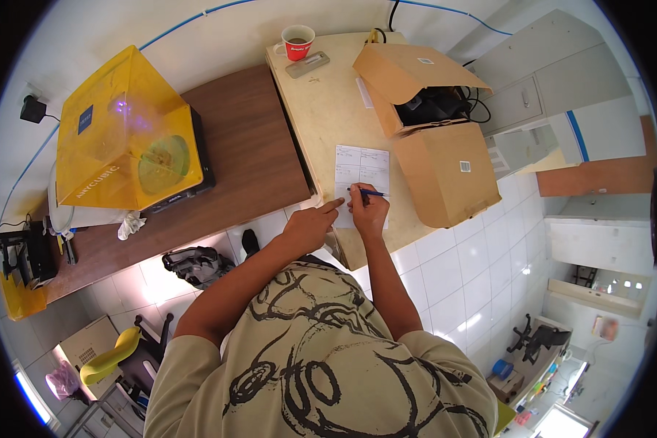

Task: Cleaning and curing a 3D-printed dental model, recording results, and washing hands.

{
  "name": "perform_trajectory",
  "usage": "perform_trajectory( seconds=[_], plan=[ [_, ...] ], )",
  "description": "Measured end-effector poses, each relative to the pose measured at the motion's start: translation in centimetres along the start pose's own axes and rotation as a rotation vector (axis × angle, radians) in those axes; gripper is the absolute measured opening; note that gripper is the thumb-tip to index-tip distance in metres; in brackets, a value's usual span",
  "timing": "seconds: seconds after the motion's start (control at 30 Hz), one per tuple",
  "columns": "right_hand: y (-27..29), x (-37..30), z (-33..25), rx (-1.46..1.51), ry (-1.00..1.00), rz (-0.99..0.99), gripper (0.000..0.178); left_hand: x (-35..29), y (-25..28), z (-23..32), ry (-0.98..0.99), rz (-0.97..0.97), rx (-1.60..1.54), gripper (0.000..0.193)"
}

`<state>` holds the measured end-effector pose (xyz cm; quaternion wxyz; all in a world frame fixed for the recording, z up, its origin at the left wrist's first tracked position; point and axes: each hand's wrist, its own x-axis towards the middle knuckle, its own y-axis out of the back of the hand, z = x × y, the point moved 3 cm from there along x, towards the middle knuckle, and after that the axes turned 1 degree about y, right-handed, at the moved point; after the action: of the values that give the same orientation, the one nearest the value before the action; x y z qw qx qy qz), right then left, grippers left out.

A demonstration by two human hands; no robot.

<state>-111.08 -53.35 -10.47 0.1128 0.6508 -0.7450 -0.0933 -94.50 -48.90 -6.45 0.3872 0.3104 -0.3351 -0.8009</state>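
Note:
A white sheet of paper (361, 162) with a ruled cross and handwriting lies on the pale table. My right hand (370, 210) rests on its lower part, fingers closed round a blue pen (373, 193). The pen's tip meets or hovers just over the sheet; I cannot tell which. My left hand (311, 225) is by the sheet's lower left corner, with the index finger stretched toward the paper's edge and nothing held. The other left fingers are partly hidden.
Two cardboard boxes (445, 175) stand right of the paper, the farther one open with black cables. At the table's far end are a red-and-white mug (298, 50) and a flat grey case (307, 64). A yellow-covered machine (128, 135) sits on the brown table (244, 139).

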Motion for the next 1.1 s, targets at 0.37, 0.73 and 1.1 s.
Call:
perform_trajectory(
  seconds=[0.37, 0.73, 1.1],
  plan=[
    [-0.23, 0.06, -0.37, -0.034, 0.026, 0.01, 0.019, 0.09, -0.05, -0.08, 0.0, -0.016, -0.012, 0.018],
    [-0.25, 0.06, -0.29, -0.022, -0.026, -0.023, 0.02, -0.02, 0.43, 0.17, 0.029, -0.056, -0.003, 0.022],
    [-0.29, 0.21, 0.07, -0.063, 0.075, 0.012, 0.02, 0.08, 0.08, 0.09, 0.015, -0.03, 0.019, 0.02]
  ],
)
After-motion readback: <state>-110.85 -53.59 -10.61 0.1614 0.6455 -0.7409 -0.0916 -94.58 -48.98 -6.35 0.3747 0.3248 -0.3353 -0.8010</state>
